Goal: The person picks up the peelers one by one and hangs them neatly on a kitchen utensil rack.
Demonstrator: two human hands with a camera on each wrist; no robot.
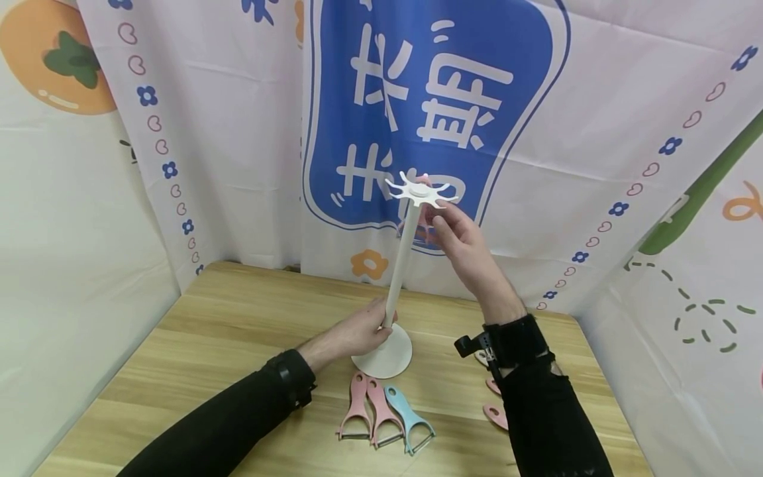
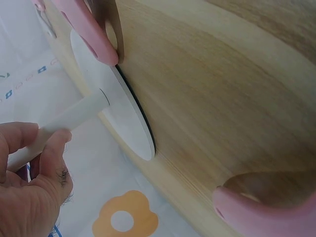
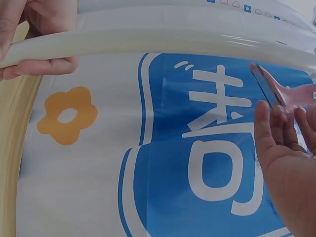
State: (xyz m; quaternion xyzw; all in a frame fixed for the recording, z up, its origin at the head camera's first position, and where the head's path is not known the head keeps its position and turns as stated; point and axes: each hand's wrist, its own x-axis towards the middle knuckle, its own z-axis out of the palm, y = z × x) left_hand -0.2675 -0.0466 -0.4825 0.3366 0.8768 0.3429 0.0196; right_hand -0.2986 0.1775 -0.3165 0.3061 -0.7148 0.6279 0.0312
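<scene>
The left hand [image 1: 357, 329] has its grip closed round the lower part of the white stand's pole [image 1: 401, 262], thumb and fingers curled on it just above the round base [image 1: 384, 358], which sits on the wooden worktop [image 1: 238, 331] at the centre of the head view. The right hand [image 1: 461, 242], up in the middle of that frame, pinches a pink peeler [image 3: 284, 91] at the star-shaped hook top [image 1: 420, 190]; the right wrist view shows its blade and pink handle at the fingertips [image 3: 269, 123], at the right edge of the frame. Whether the peeler already hangs on a hook cannot be told.

Judged from how things lie, the hanging of peelers on the stand is only beginning: no other peeler shows on the hooks. Low in the frame, just in front of the base, two pink peelers [image 1: 369, 411] and a blue peeler [image 1: 410, 424] lie side by side on the worktop. More pink pieces [image 1: 495, 414] show beside the right sleeve, partly hidden. So this one is at the hooks and several remain on the worktop.
</scene>
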